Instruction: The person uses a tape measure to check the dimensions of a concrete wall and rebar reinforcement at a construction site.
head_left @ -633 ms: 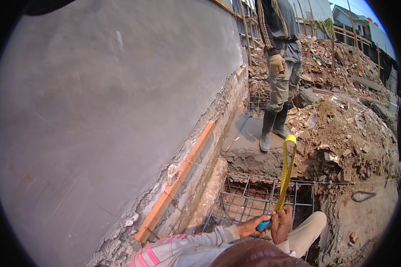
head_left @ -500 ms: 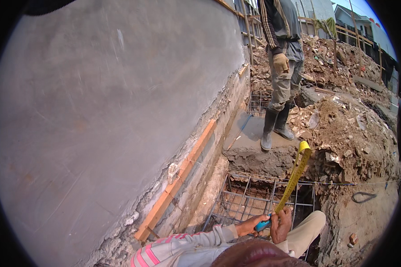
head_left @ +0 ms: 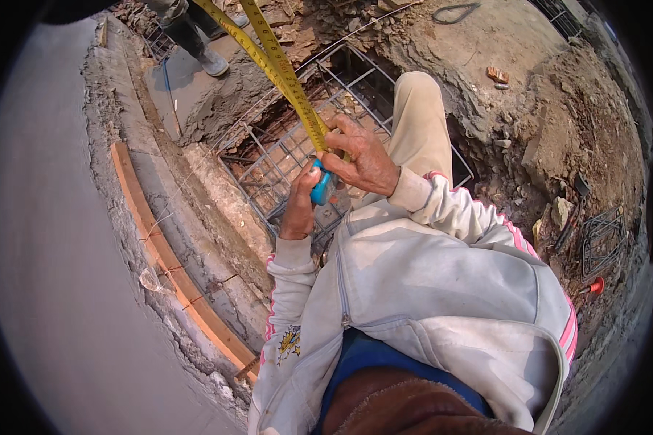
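My left hand [head_left: 300, 203] is closed around the blue case of a tape measure [head_left: 321, 188]. The fingers of my right hand [head_left: 364, 161] pinch the yellow blade [head_left: 286, 76] just beyond the case. From there the blade runs up and away to the left, doubled into two strips that spread toward the upper edge, where its bend is out of view. Both hands are close together over a grid of steel reinforcing bars [head_left: 257, 172] in a trench. My bent right knee [head_left: 419, 109] rises beside my right hand.
A grey plastered wall [head_left: 58, 239] fills the left, with a wooden strip [head_left: 168, 264] along its base. A co-worker's boot [head_left: 209, 59] rests on the concrete ahead. A thin string [head_left: 268, 93] crosses the trench. Steel stirrups [head_left: 602, 241] and a red-handled tool [head_left: 595, 286] lie at right.
My view has swung down and to the right, so my torso shows and the co-worker is mostly cut off. Both hands still hold the tape measure, its doubled blade now nearer the view.
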Demonstrator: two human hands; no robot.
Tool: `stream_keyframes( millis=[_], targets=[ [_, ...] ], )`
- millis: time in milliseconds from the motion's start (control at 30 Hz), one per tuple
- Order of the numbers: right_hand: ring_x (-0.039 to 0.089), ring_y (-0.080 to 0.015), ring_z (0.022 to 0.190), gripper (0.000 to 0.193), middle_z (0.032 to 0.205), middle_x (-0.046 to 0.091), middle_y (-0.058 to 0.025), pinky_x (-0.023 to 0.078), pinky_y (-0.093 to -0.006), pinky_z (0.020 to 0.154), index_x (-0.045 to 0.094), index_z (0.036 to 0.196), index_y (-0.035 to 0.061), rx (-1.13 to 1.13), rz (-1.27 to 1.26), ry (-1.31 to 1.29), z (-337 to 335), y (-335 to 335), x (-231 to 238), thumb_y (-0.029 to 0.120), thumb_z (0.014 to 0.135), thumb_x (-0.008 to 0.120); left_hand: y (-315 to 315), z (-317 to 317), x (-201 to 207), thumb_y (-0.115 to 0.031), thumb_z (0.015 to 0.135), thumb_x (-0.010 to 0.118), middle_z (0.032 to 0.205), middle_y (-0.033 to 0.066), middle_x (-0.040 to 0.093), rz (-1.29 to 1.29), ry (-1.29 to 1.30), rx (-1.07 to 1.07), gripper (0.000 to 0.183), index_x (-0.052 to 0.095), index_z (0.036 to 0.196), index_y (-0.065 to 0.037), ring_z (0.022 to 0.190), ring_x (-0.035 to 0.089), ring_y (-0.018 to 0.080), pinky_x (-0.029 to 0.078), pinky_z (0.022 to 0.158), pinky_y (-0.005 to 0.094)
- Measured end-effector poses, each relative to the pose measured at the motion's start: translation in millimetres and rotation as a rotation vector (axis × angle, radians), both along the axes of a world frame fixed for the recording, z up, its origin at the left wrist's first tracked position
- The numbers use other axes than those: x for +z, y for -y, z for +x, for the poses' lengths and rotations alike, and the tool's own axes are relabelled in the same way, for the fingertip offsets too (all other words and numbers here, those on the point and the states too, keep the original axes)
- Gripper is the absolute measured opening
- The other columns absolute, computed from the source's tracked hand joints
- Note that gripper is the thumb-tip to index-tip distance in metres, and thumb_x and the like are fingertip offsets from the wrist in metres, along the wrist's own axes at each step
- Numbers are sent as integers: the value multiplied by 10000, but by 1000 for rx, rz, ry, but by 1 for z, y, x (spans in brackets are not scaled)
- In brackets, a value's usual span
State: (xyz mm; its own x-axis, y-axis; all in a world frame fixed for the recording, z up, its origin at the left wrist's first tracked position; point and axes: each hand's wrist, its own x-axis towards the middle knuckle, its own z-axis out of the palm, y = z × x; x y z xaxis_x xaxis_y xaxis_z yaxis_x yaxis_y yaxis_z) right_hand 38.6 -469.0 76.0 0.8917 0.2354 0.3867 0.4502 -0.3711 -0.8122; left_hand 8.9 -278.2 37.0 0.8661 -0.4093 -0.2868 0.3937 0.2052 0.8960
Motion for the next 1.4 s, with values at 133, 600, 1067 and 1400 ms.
stream_keyframes(
  millis=[133, 600, 1067, 1400],
  targets=[
    [652, -314, 783, 223, 1038, 572, -151, 520, -419, 638, 687, 964, 43, 94, -107, 86, -11, -8, 1, 226, 841, 715, -12, -19, -1, -425, 957, 520, 1174, 120, 633, -106, -74, 74, 546, 531, 1333, -28, 1013, 661, 200, 610, 757, 363],
    [548, -289, 769, 245, 858, 540, -119, 428, -377, 684, 747, 1065, 46, 340, -32, 346, 61, 18, 113, 259, 961, 682, -47, 13, 89, -641, 928, 536, 1226, 151, 610, -2, 76, -75, 732, 531, 1320, -23, 1071, 660, 233, 599, 708, 337],
    [664, -348, 787, 223, 859, 661, -162, 547, -423, 722, 631, 1029, 13, 177, -281, 1064, 82, 47, 252, -33, 818, 578, -4, 38, 79, -507, 909, 608, 1206, 146, 631, 106, 85, -58, 613, 569, 1284, -23, 1017, 693, 220, 621, 626, 332],
    [636, -184, 732, 292, 818, 623, -96, 523, -341, 676, 547, 1205, 41, 327, 150, 507, 71, 35, 167, 92, 924, 606, 29, 52, 84, -431, 914, 615, 1237, 176, 589, -129, 153, -186, 604, 509, 1306, 16, 1075, 674, 283, 665, 733, 374]
  ],
)
